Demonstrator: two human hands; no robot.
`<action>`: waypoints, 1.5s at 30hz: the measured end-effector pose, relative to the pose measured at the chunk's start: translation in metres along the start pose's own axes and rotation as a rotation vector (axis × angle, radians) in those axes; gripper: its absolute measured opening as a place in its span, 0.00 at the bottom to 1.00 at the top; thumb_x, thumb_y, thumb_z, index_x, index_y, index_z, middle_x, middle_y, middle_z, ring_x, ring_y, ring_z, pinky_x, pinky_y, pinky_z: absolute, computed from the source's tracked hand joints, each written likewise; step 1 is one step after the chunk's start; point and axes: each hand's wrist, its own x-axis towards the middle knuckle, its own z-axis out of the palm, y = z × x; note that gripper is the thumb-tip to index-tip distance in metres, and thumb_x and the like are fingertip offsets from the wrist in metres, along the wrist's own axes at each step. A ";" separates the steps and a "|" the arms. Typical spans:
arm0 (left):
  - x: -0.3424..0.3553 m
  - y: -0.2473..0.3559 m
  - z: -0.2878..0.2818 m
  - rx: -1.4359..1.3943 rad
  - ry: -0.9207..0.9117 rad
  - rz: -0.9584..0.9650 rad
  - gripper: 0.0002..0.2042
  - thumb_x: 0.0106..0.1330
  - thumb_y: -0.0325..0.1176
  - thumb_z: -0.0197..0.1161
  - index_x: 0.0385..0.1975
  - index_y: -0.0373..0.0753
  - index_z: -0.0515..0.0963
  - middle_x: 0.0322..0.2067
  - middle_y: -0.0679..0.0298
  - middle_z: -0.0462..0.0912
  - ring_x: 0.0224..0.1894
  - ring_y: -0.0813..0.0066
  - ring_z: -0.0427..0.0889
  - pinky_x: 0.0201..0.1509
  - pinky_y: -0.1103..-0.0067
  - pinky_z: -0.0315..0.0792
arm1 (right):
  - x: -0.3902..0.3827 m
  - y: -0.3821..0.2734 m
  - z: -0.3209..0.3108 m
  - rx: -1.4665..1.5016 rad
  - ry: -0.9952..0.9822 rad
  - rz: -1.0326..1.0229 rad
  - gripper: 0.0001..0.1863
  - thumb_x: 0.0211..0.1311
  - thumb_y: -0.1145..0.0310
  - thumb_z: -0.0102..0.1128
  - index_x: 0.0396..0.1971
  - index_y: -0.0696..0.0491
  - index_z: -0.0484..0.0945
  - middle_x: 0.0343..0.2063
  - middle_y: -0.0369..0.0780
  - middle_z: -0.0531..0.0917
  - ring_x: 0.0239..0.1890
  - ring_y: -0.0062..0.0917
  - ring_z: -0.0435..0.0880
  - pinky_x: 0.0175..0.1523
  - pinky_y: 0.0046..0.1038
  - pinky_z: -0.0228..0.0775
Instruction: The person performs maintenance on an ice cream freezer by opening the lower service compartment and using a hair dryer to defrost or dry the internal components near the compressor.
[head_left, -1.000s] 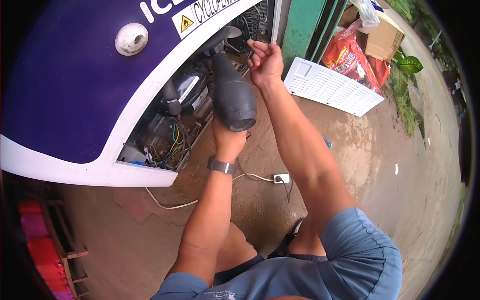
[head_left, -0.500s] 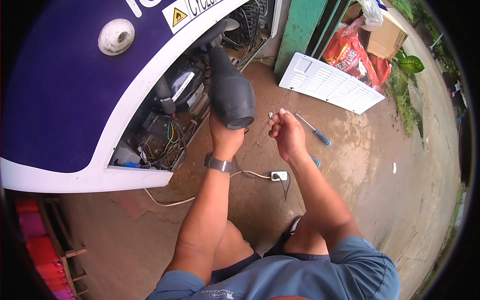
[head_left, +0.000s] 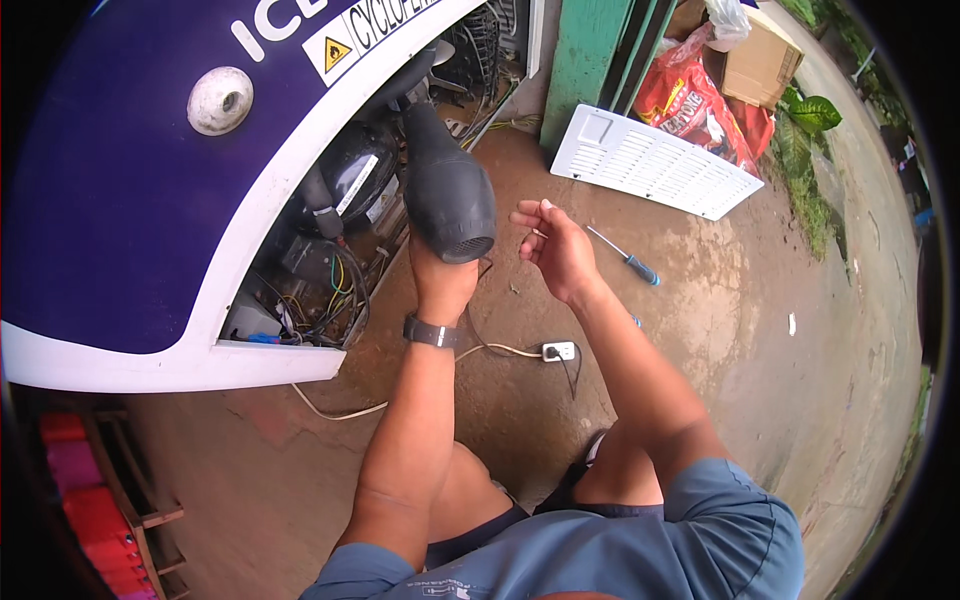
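My left hand (head_left: 441, 283) is wrapped round the handle of a black hair dryer (head_left: 449, 197), mostly hidden beneath the dryer's body. The dryer's nozzle points away from me, into the open machine compartment of a blue and white freezer (head_left: 215, 290). Inside that bay a round black compressor (head_left: 362, 170) sits left of the dryer, with loose wires (head_left: 345, 290) nearer to me. My right hand (head_left: 560, 252) hovers to the right of the dryer, apart from it, with fingers stretched out and nothing visible in them.
On the floor to the right lies a blue-handled screwdriver (head_left: 643, 269). A white louvred panel (head_left: 655, 160) rests by the green post (head_left: 582, 70). A white extension socket (head_left: 558, 351) and its cord lie between my arms. A red bag (head_left: 690, 95) and cardboard box (head_left: 757, 65) are beyond.
My right hand has shifted slightly left and up, and its curled fingers have stretched toward the dryer. The dryer stays in my left hand. The whole view has shifted a little.
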 end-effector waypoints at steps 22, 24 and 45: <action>0.002 0.005 -0.001 0.030 -0.042 0.010 0.24 0.62 0.30 0.69 0.58 0.35 0.72 0.52 0.58 0.81 0.53 0.66 0.80 0.59 0.71 0.73 | 0.015 -0.067 0.047 -0.173 -0.058 -0.524 0.19 0.76 0.56 0.49 0.34 0.56 0.81 0.33 0.41 0.87 0.20 0.18 0.74 0.30 0.22 0.66; 0.001 0.008 -0.001 0.035 -0.026 0.007 0.24 0.62 0.29 0.69 0.57 0.35 0.72 0.51 0.59 0.82 0.52 0.67 0.80 0.58 0.71 0.73 | -0.002 -0.039 0.025 -0.267 -0.086 -0.451 0.18 0.76 0.57 0.49 0.35 0.54 0.81 0.34 0.40 0.87 0.20 0.17 0.74 0.32 0.21 0.66; 0.000 -0.001 0.008 -0.094 -0.004 -0.007 0.15 0.62 0.23 0.64 0.49 0.34 0.79 0.47 0.63 0.83 0.48 0.74 0.80 0.53 0.76 0.74 | 0.128 -0.090 0.119 0.144 -0.102 -0.300 0.26 0.74 0.53 0.48 0.51 0.64 0.74 0.46 0.46 0.82 0.20 0.25 0.77 0.29 0.26 0.71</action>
